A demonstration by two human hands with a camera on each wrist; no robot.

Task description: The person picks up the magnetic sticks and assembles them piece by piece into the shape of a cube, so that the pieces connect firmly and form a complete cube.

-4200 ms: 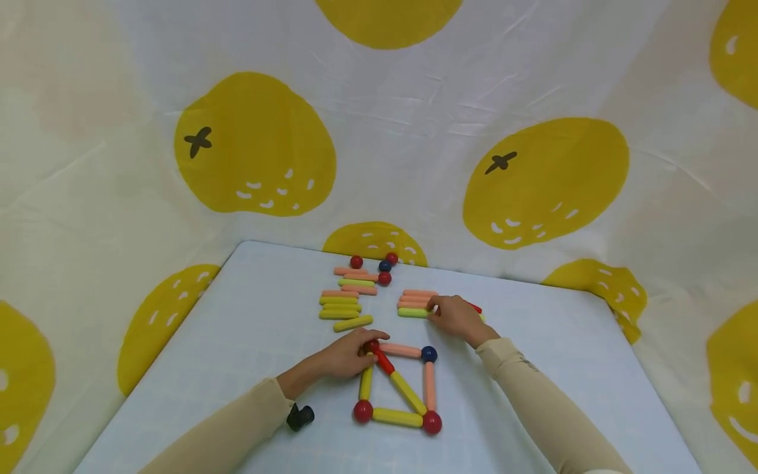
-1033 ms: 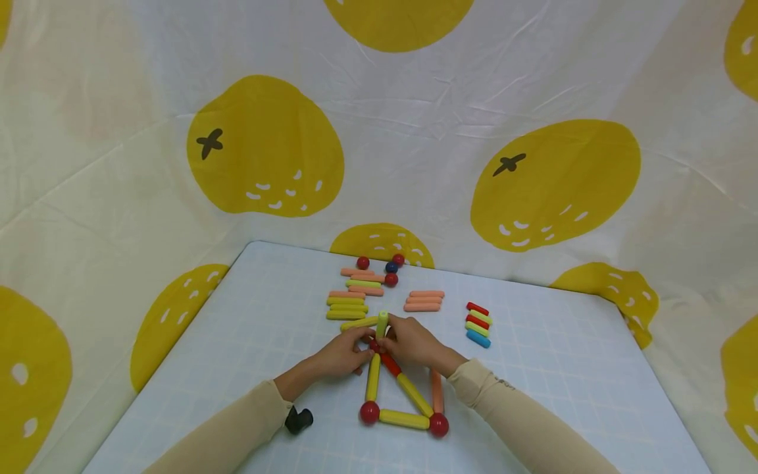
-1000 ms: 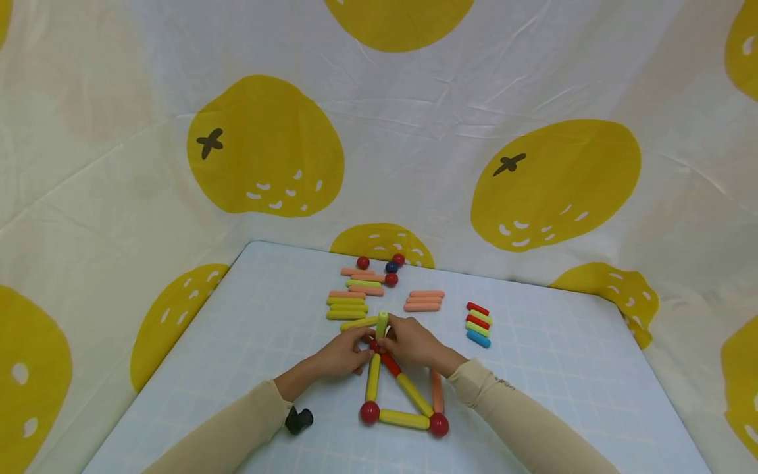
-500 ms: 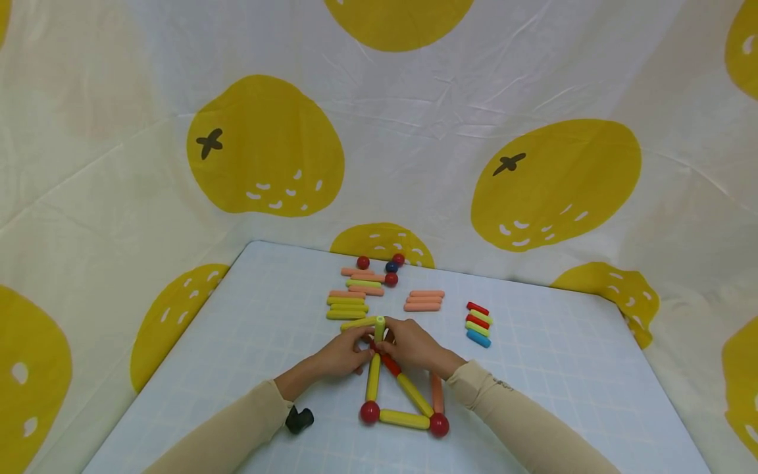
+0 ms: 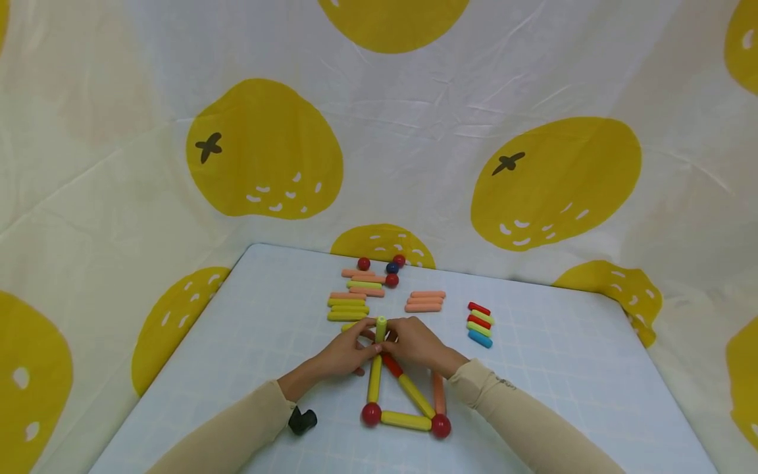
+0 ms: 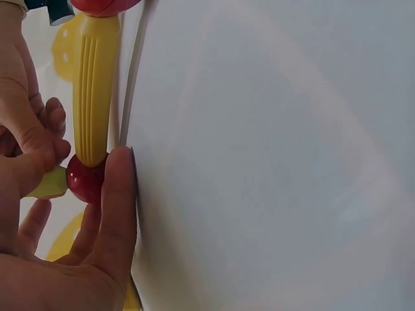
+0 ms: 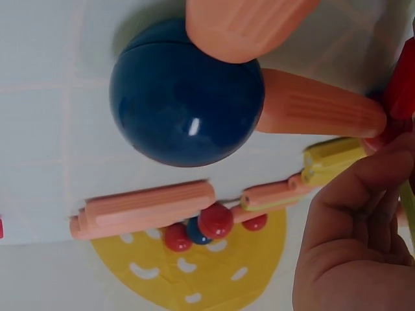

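Yellow-green rod (image 5: 381, 329) upright against half-hidden red ball (image 6: 83, 180), both pinched between the hands (image 5: 343, 354) (image 5: 416, 343).

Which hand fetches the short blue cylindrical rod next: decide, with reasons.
Probably the right hand: though pinching the upright yellow-green rod, it is nearer the blue rod. The left hand is farther away, its fingers against the shiny red ball.
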